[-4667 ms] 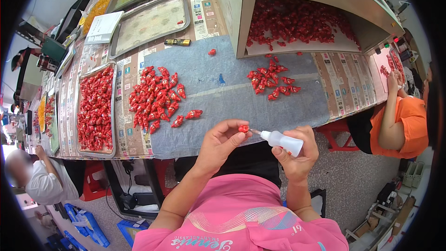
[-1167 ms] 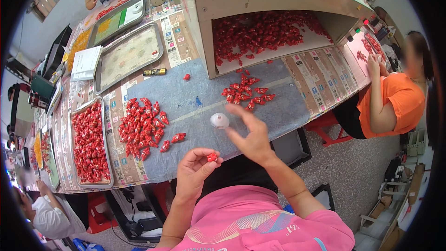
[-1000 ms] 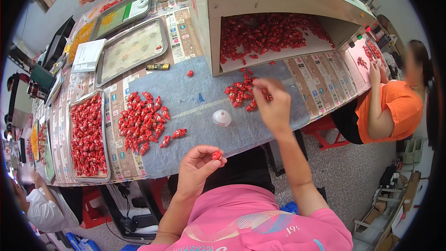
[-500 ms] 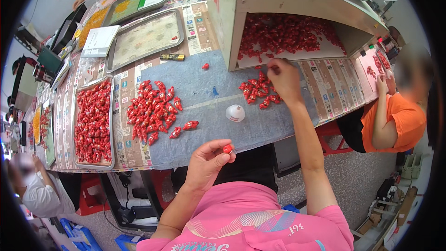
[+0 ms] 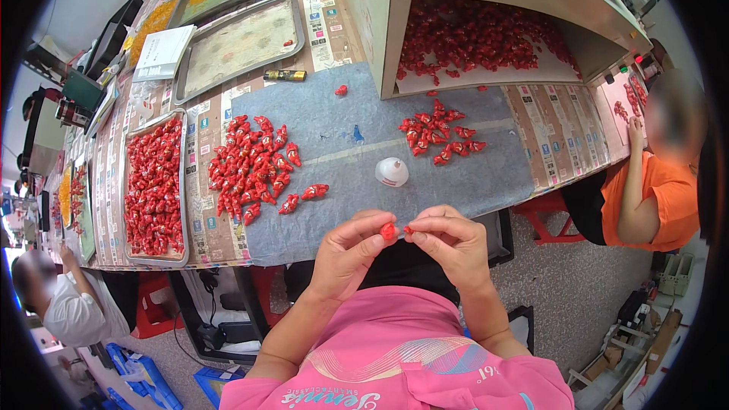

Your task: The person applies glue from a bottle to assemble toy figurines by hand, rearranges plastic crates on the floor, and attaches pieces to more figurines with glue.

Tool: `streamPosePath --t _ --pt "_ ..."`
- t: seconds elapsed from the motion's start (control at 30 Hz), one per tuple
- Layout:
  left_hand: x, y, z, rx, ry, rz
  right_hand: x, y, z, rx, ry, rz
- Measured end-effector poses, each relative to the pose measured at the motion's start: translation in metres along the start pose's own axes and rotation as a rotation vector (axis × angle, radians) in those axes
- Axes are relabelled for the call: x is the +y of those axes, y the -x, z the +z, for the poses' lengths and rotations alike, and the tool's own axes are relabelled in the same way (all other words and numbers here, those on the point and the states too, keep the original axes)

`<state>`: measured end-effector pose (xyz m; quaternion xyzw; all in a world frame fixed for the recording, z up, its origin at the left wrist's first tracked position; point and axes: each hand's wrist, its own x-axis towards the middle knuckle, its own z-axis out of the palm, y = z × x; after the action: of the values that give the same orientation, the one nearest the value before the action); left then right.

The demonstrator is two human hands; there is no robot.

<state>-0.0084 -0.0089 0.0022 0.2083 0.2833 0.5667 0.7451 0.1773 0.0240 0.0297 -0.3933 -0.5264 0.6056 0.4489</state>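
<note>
Just beyond the near table edge, my two hands meet with their fingertips close together. My left hand [image 5: 348,252] pinches a small, rounded, glossy red piece [image 5: 388,231] between thumb and fingers. A smaller red piece [image 5: 408,230] sits in the pinched fingertips of my right hand [image 5: 452,247]; its shape is mostly hidden. The two pieces are close, and whether they touch I cannot tell. Past my hands, a white squeeze bottle [image 5: 392,172] with a pointed tip stands on the blue-grey cloth [image 5: 326,125].
A big pile of red figures [image 5: 250,167] lies left, a smaller one [image 5: 437,133] right. Farther left is a metal tray [image 5: 184,205] of red pieces. An open-fronted box [image 5: 372,38] holds many more. An empty-looking tray [image 5: 239,49] lies behind. A person in orange [image 5: 645,201] sits right.
My right hand has come back from the small right-hand pile to beside my left hand, now with a small red piece. My left hand still pinches its red piece. The view has shifted slightly.
</note>
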Motion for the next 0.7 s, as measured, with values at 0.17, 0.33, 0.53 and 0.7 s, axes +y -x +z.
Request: streamPosePath --t 0.17,0.33,0.53,0.7 --pt "-0.003 0.000 0.004 -0.004 -0.026 0.019 0.002 0.001 0.003 0.020 0.095 -0.098" --pt "-0.005 0.001 0.007 -0.012 -0.074 0.033 0.001 0.007 0.004 0.052 0.136 -0.091" --pt "-0.005 0.001 0.007 -0.031 -0.122 0.056 -0.004 0.009 0.004 0.044 0.188 -0.105" --pt "-0.005 -0.001 0.005 -0.044 -0.244 0.118 -0.004 0.011 0.003 0.056 0.200 -0.095"
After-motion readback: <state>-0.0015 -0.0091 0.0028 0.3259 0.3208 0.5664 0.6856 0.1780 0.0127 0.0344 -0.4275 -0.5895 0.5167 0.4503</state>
